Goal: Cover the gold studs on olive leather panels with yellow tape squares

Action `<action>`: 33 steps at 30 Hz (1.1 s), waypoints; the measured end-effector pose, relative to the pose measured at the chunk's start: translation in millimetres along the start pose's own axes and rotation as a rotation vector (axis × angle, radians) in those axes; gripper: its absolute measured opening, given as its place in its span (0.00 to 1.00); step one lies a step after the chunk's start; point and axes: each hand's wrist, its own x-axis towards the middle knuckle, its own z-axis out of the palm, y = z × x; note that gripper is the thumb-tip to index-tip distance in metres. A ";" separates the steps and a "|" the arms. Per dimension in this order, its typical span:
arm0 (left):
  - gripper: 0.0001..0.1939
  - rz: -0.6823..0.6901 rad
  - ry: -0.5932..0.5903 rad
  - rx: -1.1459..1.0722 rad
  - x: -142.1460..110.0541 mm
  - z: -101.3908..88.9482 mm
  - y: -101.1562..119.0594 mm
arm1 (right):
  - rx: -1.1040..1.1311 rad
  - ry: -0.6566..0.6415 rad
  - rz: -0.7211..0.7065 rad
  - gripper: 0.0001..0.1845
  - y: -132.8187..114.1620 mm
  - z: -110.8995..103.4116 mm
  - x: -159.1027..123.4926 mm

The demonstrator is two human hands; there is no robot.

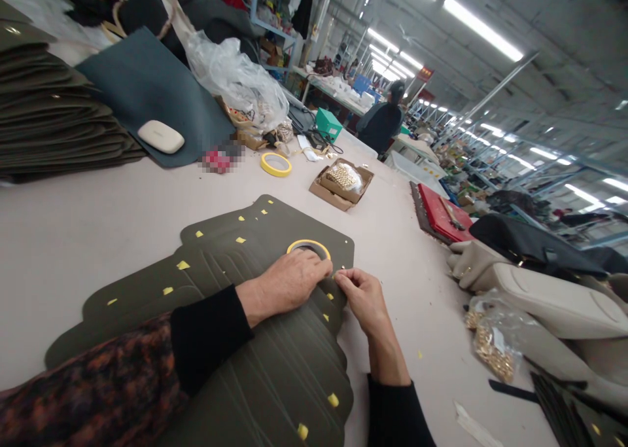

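My left hand [289, 280] is closed on a roll of yellow tape [309, 243], its fingers over the near rim. The roll is above a stack of dark olive, scallop-edged panels [294, 342]. Small yellow tape bits [183, 265] are dotted over the layered panels. My right hand [362, 294] is at the stack's right edge, close to the left fingertips. Its thumb and index finger are pinched together, and what they hold is too small to make out.
Farther back are a second yellow tape roll [275, 164] and a cardboard box [338, 184] with gold hardware. Olive pieces [59, 113] are piled at left, near a white case [161, 137]. Cream bags [554, 296] and bagged gold parts [495, 349] lie at right. A person [385, 120] sits beyond.
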 end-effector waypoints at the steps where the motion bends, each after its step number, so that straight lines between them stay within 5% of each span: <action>1: 0.07 0.013 0.001 -0.011 0.6 -0.3 0.2 | 0.042 -0.034 0.007 0.13 -2.4 -1.1 -1.2; 5: 0.07 0.054 0.032 -0.029 2.4 -4.8 2.6 | 0.250 -0.158 0.163 0.16 -9.3 -4.6 -5.3; 8: 0.06 0.079 0.008 0.009 2.4 -9.3 4.8 | 0.278 -0.136 0.243 0.18 -7.3 -9.1 -5.8; 21: 0.05 0.274 -0.151 0.147 -0.8 -18.1 9.7 | -0.047 -0.243 0.174 0.09 8.8 -14.6 -12.7; 33: 0.07 0.246 -0.113 0.119 -0.1 -14.3 8.3 | -0.560 -0.183 -0.071 0.09 -6.9 -7.8 -17.0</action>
